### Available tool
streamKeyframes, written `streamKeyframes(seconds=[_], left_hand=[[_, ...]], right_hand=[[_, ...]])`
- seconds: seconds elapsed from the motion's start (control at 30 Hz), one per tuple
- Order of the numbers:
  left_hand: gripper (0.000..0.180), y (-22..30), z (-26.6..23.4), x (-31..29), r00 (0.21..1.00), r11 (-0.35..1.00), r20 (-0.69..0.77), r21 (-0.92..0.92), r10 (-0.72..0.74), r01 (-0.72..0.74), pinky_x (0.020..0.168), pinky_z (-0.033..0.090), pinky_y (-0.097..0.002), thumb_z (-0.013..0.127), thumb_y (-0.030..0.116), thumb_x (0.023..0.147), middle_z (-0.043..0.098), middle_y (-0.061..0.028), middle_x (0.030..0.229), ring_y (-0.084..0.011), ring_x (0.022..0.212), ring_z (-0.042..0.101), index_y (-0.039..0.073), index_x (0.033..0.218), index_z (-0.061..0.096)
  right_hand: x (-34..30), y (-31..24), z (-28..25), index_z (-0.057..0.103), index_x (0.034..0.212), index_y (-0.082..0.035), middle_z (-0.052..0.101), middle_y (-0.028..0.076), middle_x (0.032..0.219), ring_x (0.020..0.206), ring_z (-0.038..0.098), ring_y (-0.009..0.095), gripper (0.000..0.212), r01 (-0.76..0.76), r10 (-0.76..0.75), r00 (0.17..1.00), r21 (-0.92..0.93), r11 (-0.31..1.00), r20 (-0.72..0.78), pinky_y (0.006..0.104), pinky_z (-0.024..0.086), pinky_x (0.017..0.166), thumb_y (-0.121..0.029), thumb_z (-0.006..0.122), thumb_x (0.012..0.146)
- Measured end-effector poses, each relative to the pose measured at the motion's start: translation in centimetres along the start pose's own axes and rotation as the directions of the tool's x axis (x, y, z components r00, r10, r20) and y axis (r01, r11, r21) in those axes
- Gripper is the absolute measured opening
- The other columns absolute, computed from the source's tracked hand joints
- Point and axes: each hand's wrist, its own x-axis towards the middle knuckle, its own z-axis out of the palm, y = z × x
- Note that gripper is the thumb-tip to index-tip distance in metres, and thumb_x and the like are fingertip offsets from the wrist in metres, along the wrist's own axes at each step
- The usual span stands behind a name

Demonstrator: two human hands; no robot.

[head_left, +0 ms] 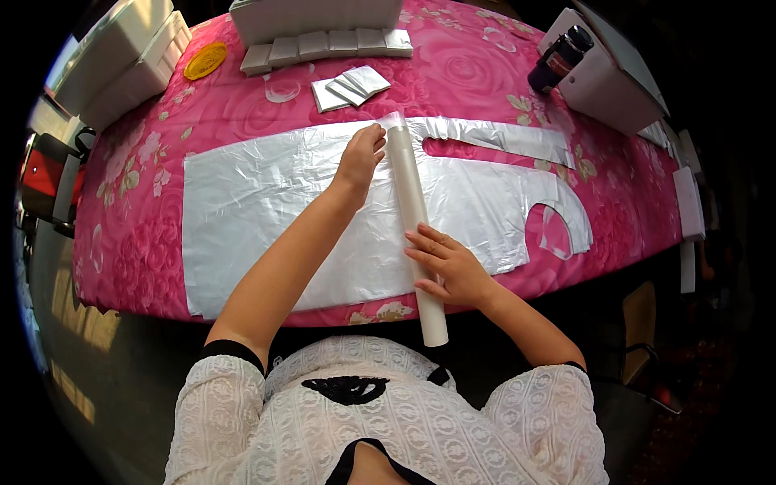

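Note:
A thin silvery-white plastic sheet [267, 218], shaped like an apron, lies flattened across the table with strap-like cut-outs on its right side. Across its middle rests a long whitish tube [410, 190], running from the far edge to beyond the near table edge. At the tube's far end, my left hand [361, 159] is closed, fingers bent together beside the tube and the sheet's far edge; what they pinch is hidden. My right hand [449, 265] lies over the tube's lower half with its fingers spread, touching it without wrapping round it.
Several folded silvery packets [353, 87] lie beyond the sheet, before a row of small white packs [327, 45] and a white box [315, 16]. A yellow dish [205, 61] and white foam boxes [133, 69] stand far left. A dark flask [561, 58] stands by a white box [610, 81] at right.

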Motion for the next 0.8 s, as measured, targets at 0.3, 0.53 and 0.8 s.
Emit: streamKeyframes(seconds=[0.3,0.53,0.8], left_hand=[[0.069,-0.9,-2.6,3.7,0.928,0.871,0.032,-0.336,-0.371,0.359,0.106,0.031,-0.0387,0.036,0.037,0.094,0.029,-0.0268,0.135,-0.0324,0.125,0.035,-0.013,0.135,0.014],[0.039,3.6,-9.0,-2.2,0.972,0.966,-0.025,0.106,-0.234,0.235,0.092,0.045,-0.0326,0.045,0.025,0.092,0.054,-0.0166,0.116,-0.0225,0.107,0.054,-0.006,0.117,0.045],[0.038,5.8,-20.4,-18.5,0.960,0.940,-0.044,0.199,-0.276,0.279,0.085,0.047,-0.0286,0.046,0.025,0.092,0.057,-0.0150,0.113,-0.0193,0.100,0.058,-0.004,0.117,0.049]], right_hand=[[0.7,0.1,-0.4,0.053,0.120,-0.006,0.042,0.009,0.136,0.130,0.033,0.028,0.046,0.090,-0.091,0.996,0.037,0.995,0.025,0.0401,0.030,0.105,-0.027,0.061,0.079],[5.5,-3.2,3.5,0.063,0.106,-0.006,0.055,0.010,0.123,0.125,0.039,0.028,0.046,0.228,-0.232,0.969,0.050,0.972,0.084,0.0470,0.015,0.109,-0.043,0.049,0.083],[13.7,-10.2,3.1,0.059,0.112,-0.005,0.060,0.012,0.111,0.107,0.054,0.031,0.031,0.309,-0.343,0.938,0.585,0.750,-0.057,0.0384,0.043,0.090,-0.024,0.055,0.088]])
